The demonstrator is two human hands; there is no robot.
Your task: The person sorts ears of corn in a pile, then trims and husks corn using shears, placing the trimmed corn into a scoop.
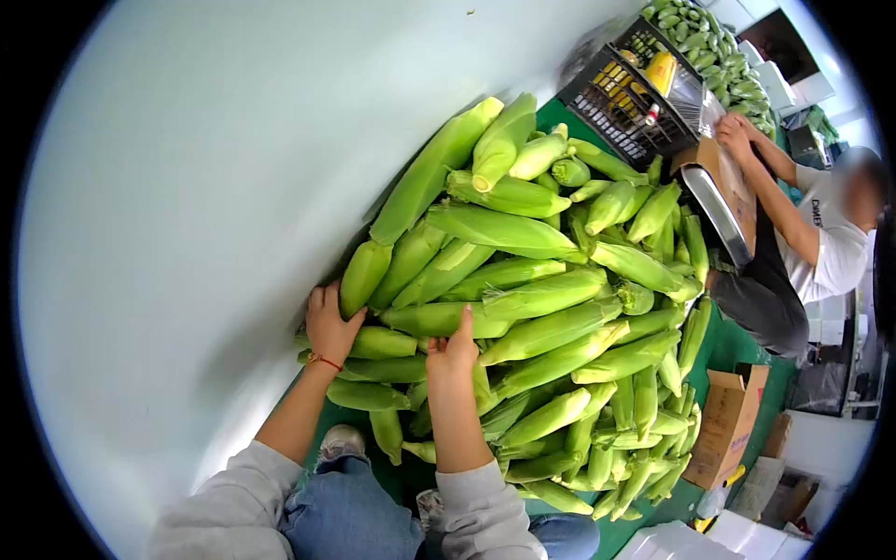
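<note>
Tapered, green-husked corn (551, 294) lies heaped on the green floor (723, 345), left hand (333, 324) and right hand (454, 353) touching it, fingers (435, 347) curled, grip undeterminable behind husks, a white shirt's (835, 250) lettering illegible.

The husked-in ears of corn (546, 294) before you are bright yellow-green, streaked lengthwise with fine lines, some ends fading to pale cream-yellow. Your sweatshirt sleeves (229, 495) are light grey, your jeans (345, 513) faded blue, and the cord bracelet (326, 360) you wear on the left is red. Beside you the wall (233, 140) is pale bluish white; the floor (723, 347) is deep green. You see a black crate (621, 117) with a lattice pattern, green vegetables (700, 37) beyond it, a brown cardboard box (728, 429), and a co-worker's white T-shirt (835, 257) with dark lettering (816, 213) above dark grey trousers (765, 308).
</note>
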